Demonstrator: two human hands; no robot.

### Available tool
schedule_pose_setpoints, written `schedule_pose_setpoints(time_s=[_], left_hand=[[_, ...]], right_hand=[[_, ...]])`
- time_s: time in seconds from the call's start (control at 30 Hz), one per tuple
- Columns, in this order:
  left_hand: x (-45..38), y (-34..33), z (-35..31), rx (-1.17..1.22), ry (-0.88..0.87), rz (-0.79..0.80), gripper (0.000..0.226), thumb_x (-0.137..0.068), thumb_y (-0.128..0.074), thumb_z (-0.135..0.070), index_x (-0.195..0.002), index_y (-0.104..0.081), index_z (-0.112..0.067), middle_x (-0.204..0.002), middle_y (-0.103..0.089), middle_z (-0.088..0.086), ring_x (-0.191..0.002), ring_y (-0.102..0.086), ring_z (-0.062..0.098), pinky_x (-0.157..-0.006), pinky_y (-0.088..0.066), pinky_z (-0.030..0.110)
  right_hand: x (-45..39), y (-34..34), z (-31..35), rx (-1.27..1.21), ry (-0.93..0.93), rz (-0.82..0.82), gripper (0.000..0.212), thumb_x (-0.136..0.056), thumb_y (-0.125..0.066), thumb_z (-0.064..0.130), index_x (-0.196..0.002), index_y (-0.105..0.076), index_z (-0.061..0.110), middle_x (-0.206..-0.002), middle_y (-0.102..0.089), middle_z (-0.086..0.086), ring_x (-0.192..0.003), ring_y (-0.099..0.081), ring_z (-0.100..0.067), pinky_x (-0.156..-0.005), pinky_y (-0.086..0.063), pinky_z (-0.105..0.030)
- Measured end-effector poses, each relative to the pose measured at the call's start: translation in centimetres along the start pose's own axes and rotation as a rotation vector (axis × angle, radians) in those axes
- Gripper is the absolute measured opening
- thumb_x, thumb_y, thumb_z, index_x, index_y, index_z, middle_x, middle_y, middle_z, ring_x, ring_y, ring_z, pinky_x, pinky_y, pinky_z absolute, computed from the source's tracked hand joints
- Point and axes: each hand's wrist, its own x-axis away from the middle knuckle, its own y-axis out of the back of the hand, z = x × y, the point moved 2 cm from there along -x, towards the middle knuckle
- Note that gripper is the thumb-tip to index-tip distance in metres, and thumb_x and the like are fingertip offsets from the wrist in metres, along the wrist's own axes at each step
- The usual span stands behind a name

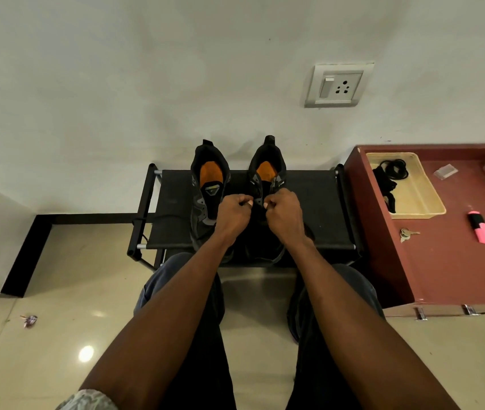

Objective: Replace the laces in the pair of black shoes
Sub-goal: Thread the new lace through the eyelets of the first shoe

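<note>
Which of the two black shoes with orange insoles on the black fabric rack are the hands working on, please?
The right-hand black shoe: the left hand and right hand both pinch at its lacing area. The left-hand black shoe lies untouched, without visible laces.

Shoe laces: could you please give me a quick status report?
Left hand and right hand both pinching lace at the right shoe. Left shoe unlaced beside it on the rack. Nothing in the way.
</note>
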Motion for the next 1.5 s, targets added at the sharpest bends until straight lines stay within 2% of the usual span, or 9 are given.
schedule_pose_setpoints(time_s=[0.1, 0.23, 0.53, 0.77, 0.87, 1.0, 1.27, 1.4, 1.5], left_hand=[[-0.1, -0.2, 0.0, 0.03, 0.022, -0.002, 0.025, -0.099, -0.054, -0.008, -0.118, -0.07, -0.008, -0.11, -0.07, 0.003, -0.084, -0.06, 0.001, -0.068, -0.045, 0.011], [0.0, -0.1, 0.0, 0.061, 0.047, 0.035, 0.026, -0.098, -0.057, -0.01, -0.122, -0.069, -0.01, -0.116, -0.069, 0.003, -0.093, -0.06, 0.005, -0.07, -0.043, 0.01], [0.4, 0.1, -0.1, 0.126, 0.02, 0.007, 0.021, -0.091, -0.069, -0.01, -0.111, -0.073, -0.01, -0.107, -0.073, 0.001, -0.101, -0.066, 0.01, -0.082, -0.048, 0.015], [0.7, 0.0, -0.4, 0.032, -0.06, -0.03, 0.009, -0.093, -0.068, -0.015, -0.096, -0.075, -0.012, -0.09, -0.072, -0.004, -0.085, -0.065, 0.004, -0.071, -0.045, 0.012], [0.5, 0.1, -0.8, 0.022, -0.054, -0.077, 0.009, -0.097, -0.06, -0.015, -0.092, -0.067, -0.015, -0.087, -0.067, -0.003, -0.083, -0.063, 0.011, -0.071, -0.048, 0.022], [0.9, 1.3, -2.8, 0.318, -0.023, -0.106, 0.011, -0.103, -0.047, -0.009, -0.096, -0.054, -0.014, -0.086, -0.065, 0.005, -0.078, -0.066, 0.018, -0.079, -0.06, 0.043], [3.1, 9.7, -17.1, 0.944, -0.648, -0.43, 0.008, -0.1, -0.048, 0.003, -0.096, -0.052, -0.003, -0.088, -0.064, 0.019, -0.081, -0.066, 0.031, -0.08, -0.058, 0.043], [3.4, 9.9, -17.8, 0.786, -0.606, -0.631, 0.01, -0.094, -0.06, -0.004, -0.092, -0.052, -0.01, -0.086, -0.063, 0.009, -0.078, -0.064, 0.023, -0.077, -0.058, 0.042], [3.1, 7.9, -13.3, 0.277, -0.432, -0.839, 0.033, -0.083, -0.063, 0.001, -0.111, -0.047, -0.008, -0.111, -0.05, 0.007, -0.101, -0.054, 0.024, -0.091, -0.048, 0.034]], right_hand=[[-0.6, -0.2, -0.7, -0.199, -0.151, 0.026, 0.012, -0.089, -0.065, 0.005, -0.088, -0.076, 0.004, -0.086, -0.064, -0.003, -0.081, -0.059, -0.018, -0.069, -0.045, -0.029], [-0.6, 0.3, -0.5, -0.378, -0.234, 0.066, 0.016, -0.091, -0.068, 0.005, -0.104, -0.076, 0.001, -0.099, -0.071, -0.008, -0.094, -0.064, -0.018, -0.085, -0.051, -0.033], [-0.5, -0.1, -0.7, -0.37, -0.24, 0.026, 0.015, -0.089, -0.068, 0.0, -0.103, -0.075, 0.0, -0.096, -0.07, -0.008, -0.087, -0.061, -0.013, -0.083, -0.051, -0.027], [-0.5, -0.1, -1.2, -0.414, -0.254, 0.078, 0.028, -0.093, -0.056, 0.0, -0.115, -0.072, 0.008, -0.098, -0.07, -0.004, -0.083, -0.063, -0.013, -0.07, -0.05, -0.024], [-0.5, 0.1, -1.1, -0.37, -0.21, 0.121, 0.036, -0.087, -0.058, -0.001, -0.118, -0.068, 0.013, -0.089, -0.065, -0.003, -0.074, -0.058, -0.014, -0.064, -0.047, -0.024], [0.1, 0.2, -1.5, -0.269, -0.131, 0.134, 0.048, -0.081, -0.073, 0.005, -0.127, -0.064, 0.014, -0.114, -0.055, -0.013, -0.086, -0.055, -0.012, -0.073, -0.042, -0.014], [1.1, 0.3, -1.7, -0.241, -0.133, 0.129, 0.049, -0.087, -0.075, 0.01, -0.132, -0.06, 0.018, -0.115, -0.041, -0.003, -0.1, -0.05, -0.016, -0.098, -0.048, -0.03], [0.6, 0.2, -1.5, -0.233, -0.146, 0.118, 0.049, -0.085, -0.077, 0.012, -0.131, -0.062, 0.022, -0.117, -0.043, -0.005, -0.106, -0.054, -0.022, -0.102, -0.049, -0.041], [0.5, 0.0, -1.3, -0.192, -0.151, 0.11, 0.05, -0.084, -0.078, 0.017, -0.131, -0.061, 0.026, -0.119, -0.046, -0.005, -0.108, -0.056, -0.024, -0.102, -0.049, -0.043]])
